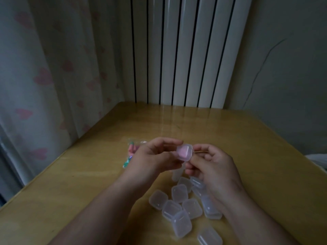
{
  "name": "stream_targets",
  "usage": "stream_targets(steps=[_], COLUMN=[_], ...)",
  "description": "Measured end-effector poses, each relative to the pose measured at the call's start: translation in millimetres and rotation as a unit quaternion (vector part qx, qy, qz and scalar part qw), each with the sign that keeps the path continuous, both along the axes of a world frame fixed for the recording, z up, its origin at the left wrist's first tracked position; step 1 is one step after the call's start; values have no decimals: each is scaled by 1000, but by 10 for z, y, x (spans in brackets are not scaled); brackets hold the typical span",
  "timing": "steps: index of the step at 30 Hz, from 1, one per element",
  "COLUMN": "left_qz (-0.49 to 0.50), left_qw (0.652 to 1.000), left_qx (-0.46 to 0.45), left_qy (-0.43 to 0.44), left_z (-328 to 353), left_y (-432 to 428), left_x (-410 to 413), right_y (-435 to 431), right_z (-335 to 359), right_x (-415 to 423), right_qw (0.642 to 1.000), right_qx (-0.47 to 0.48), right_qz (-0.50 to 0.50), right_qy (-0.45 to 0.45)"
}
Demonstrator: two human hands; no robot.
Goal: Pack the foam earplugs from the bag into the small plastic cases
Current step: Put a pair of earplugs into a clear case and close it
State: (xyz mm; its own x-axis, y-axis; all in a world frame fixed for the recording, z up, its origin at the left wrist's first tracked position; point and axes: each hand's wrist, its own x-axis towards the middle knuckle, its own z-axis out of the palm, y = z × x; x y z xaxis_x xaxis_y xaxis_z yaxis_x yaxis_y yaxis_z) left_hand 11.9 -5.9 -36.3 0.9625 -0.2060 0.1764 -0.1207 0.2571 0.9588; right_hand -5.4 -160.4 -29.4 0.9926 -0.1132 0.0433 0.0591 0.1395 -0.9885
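Head view: two bare forearms reach over a wooden table (79, 183), the hands meeting just above it.
Left hand (154, 156): fingers and thumb are curled, pinching the left side of a small plastic case (188, 147).
Right hand (215, 167): fingers are bent, their tips gripping the same case at its right and lower edge.
Held case: clear, square with rounded corners, lifted off the table between the two hands and tilted toward the camera. Something pink (182, 153) shows through its wall; whether the lid is fully closed cannot be told.
Bag (136, 141): clear plastic, lying flat on the table just left of the left hand and partly hidden behind it. Pink earplugs (131, 149) show inside, with a green piece lower down.
Loose cases (179, 193): a cluster of clear cases lies on the table below the hands, several touching or overlapping, some under the right wrist.
Backdrop: a white ribbed radiator (185, 50) stands behind the table, and a pale curtain (44, 76) with pink hearts hangs at left.
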Motion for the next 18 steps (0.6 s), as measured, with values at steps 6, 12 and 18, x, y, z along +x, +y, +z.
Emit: stream_targets(steps=[6,12,18], left_qz=[37,40,86], left_qw=[997,997,988], left_qx=[58,68,131], left_qy=[-18,-8,0], left_z=[-12,-16,37], left_y=[10,-2,40], left_x=[23,29,18], right_y=[-5,-12,-27], right_z=[-9,-42,-19], right_x=[-5,18,15], right_qw=[998,992,987], right_qx=[57,-121,-154], right_qz=[31,-9,-3], right_qy=[0,-31,-46])
